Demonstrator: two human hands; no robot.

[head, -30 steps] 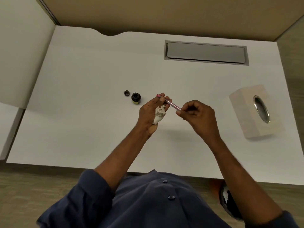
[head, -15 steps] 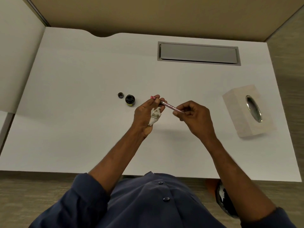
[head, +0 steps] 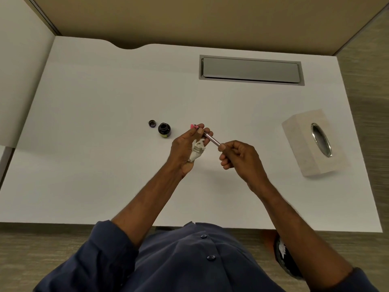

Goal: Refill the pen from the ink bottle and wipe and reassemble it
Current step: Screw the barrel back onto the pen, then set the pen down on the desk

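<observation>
A slim pink and silver pen [head: 211,139] is held level above the white desk [head: 105,165] between both hands. My left hand [head: 185,148] pinches its pink front end and also keeps a crumpled white tissue [head: 196,152] against the palm. My right hand [head: 240,159] grips the pen's rear end with thumb and fingers. The small dark ink bottle [head: 164,130] stands uncapped just left of my left hand, and its black cap [head: 152,123] lies beside it. The nib is hidden by my fingers.
A pale tissue box [head: 303,148] with a metal oval slot stands at the right. A grey cable hatch [head: 250,70] is set into the desk's far side. A bin [head: 284,258] sits on the floor under the desk's near edge.
The view has shifted slightly. My hands stay together on the pen, and the visible stretch of pen between them has become shorter.
</observation>
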